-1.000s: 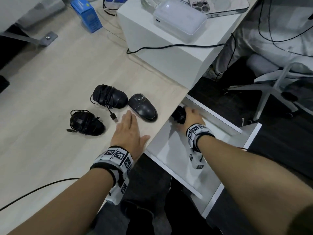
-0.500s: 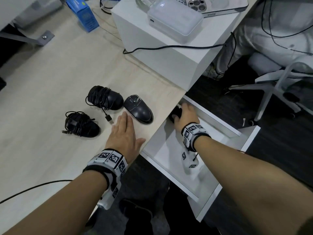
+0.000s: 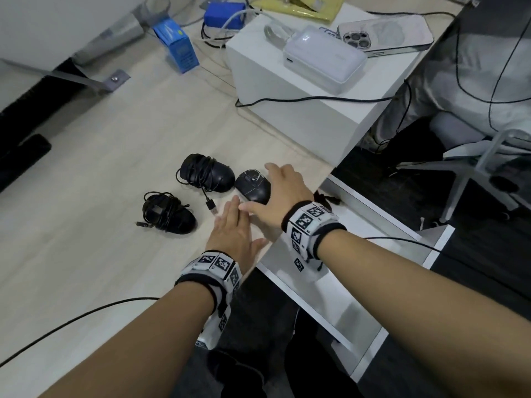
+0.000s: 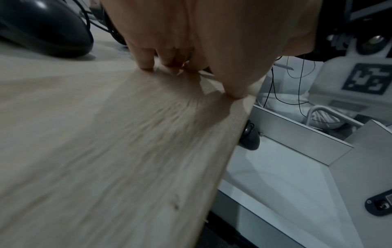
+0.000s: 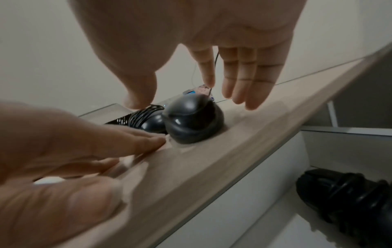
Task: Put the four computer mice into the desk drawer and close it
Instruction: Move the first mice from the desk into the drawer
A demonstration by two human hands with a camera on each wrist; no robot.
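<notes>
Three black mice lie on the pale wood desk: a grey-black cordless mouse [image 3: 253, 185] [image 5: 193, 120] nearest the desk edge, a cord-wrapped mouse [image 3: 207, 172] behind it, and another cord-wrapped mouse [image 3: 168, 213] to the left. A fourth cord-wrapped mouse [image 5: 347, 199] [image 4: 251, 138] lies in the open white drawer [image 3: 339, 285], mostly hidden behind my right wrist in the head view. My right hand [image 3: 283, 191] [image 5: 191, 100] hovers open over the cordless mouse, fingers spread, holding nothing. My left hand [image 3: 235, 225] [image 4: 191, 67] rests flat on the desk beside that mouse.
A white box [image 3: 310, 110] with a power bank [image 3: 324, 57] and a phone [image 3: 385, 35] stands at the back right. A blue carton [image 3: 176, 48] is behind. A black cable [image 3: 71, 320] runs over the near desk. A chair base [image 3: 485, 165] stands right of the drawer.
My right hand has let go of the mouse in the drawer, lifted out and moved left over the cordless mouse on the desk. The left hand has stayed flat.
</notes>
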